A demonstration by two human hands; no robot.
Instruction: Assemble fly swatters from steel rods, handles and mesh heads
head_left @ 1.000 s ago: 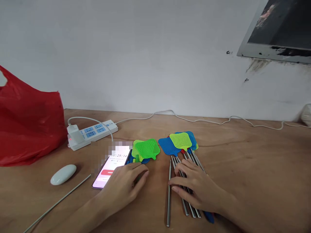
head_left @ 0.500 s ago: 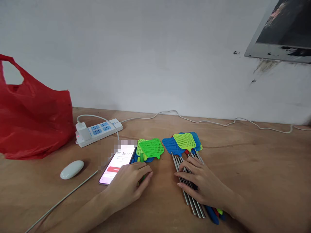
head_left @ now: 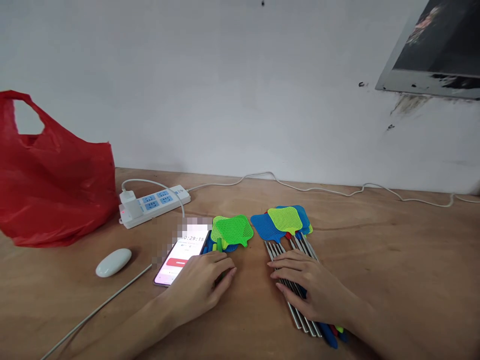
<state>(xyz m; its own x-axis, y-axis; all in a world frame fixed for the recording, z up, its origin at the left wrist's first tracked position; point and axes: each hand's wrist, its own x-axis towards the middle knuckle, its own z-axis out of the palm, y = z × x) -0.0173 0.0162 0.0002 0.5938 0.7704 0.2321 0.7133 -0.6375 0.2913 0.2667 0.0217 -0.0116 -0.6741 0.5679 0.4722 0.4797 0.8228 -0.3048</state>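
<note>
My right hand (head_left: 305, 280) lies with spread fingers over a bundle of silver metal rods (head_left: 296, 312), touching them. Several fly swatters lie beside and under the rods. Among their perforated heads are a yellow-green swatter head (head_left: 285, 220) and a blue swatter head (head_left: 267, 227). Blue, red and yellow-green handle ends (head_left: 330, 336) poke out below my right wrist. My left hand (head_left: 204, 280) rests with bent fingers and the thumb apart, nothing visible in it. Just past its knuckles sits a smaller pile with a green swatter head (head_left: 235, 230) on top. My left fingertips are partly hidden.
A phone (head_left: 183, 255) showing a running timer lies left of my left hand. Further left are a white mouse (head_left: 113, 262), a cable (head_left: 97, 310), a white power strip (head_left: 157, 202) and a red plastic bag (head_left: 56, 185). A thin white cord (head_left: 311, 188) runs along the wall.
The lower rod ends under my right hand have shifted right and sit closer together. My right fingers have flattened slightly. The green bit inside my left hand's curl no longer shows.
</note>
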